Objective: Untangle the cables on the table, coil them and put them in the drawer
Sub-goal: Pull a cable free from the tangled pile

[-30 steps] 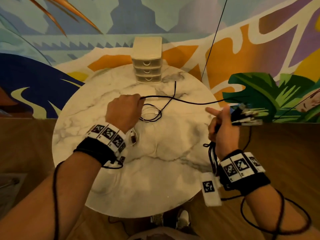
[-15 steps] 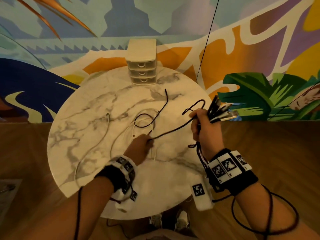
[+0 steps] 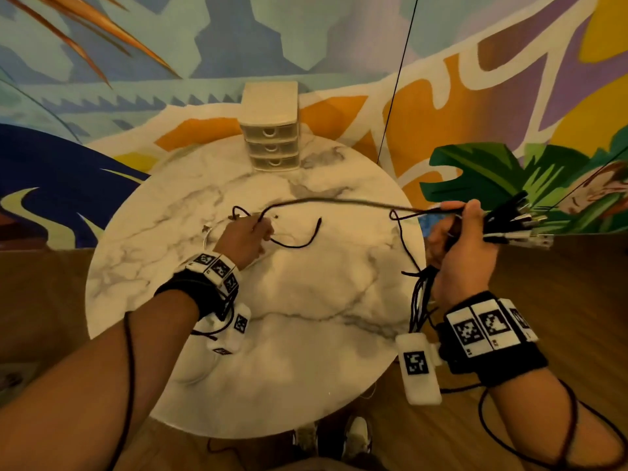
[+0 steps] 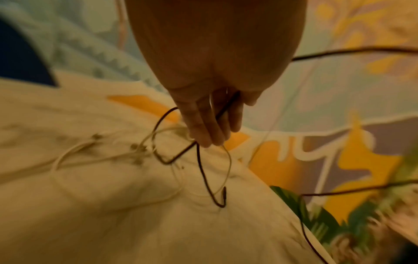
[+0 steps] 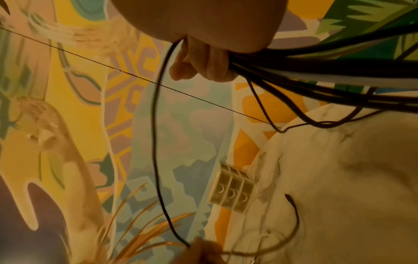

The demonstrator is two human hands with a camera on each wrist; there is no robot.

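Scene: We are looking down on a round marble table (image 3: 306, 351) with a small set of drawers (image 3: 271, 130) at its far edge, all three shut.
Black cable: A thin black cable (image 3: 339, 201) runs in the air between our two hands, above the table, slightly slack. Its loose end curls on the marble just right of our left hand.
White cable: A pale cable (image 4: 144, 142) lies looped on the marble under our left hand and tangles with the black one there.
How it will handle: We judge both cables light, limp and springy, so they will snag on each other and uncoil if let go. The best hold looks to be close to the knot, or near a plug end.
Left hand: Our left hand (image 3: 245, 236) hovers low over the table, knuckles up, with its fingertips (image 4: 210, 141) pinching the black cable where it loops.
Right hand: Our right hand (image 3: 462, 246) is raised past the right edge of the table. Its fingers are curled round a bundle of cables (image 5: 328, 71), whose plug ends fan out to the right.
Drawers: Well apart from both hands, not yet opened.
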